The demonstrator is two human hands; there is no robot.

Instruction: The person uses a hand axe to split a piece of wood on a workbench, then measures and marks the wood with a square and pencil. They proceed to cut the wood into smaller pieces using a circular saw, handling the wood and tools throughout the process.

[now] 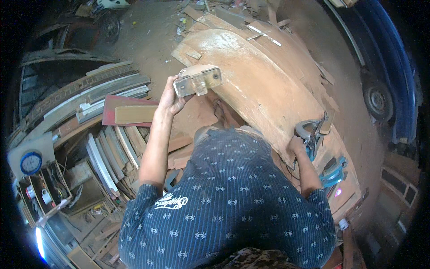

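Raised over the left edge of the bench is a block-like wooden piece (pixel 197 80) with two pale end plates, a dark hole or screw in each, and a pale tongue between them. My left hand (pixel 170 98) grips it from below and the left. At the right, my right hand (pixel 295 146) is closed around the handle of a teal circular saw (pixel 309 133) with a curved grey guard. The saw rests on the large dusty plywood sheet (pixel 255 76), near its right end. My right fingers are partly hidden.
A second teal power tool (pixel 333 172) lies right of my right forearm. Stacked boards (pixel 107 148) and a red board (pixel 109 110) fill the left. A round blue dial (pixel 31 162) stands by an open wooden box. Wood scraps lie beyond the sheet; a blue vehicle (pixel 394 67) stands far right.
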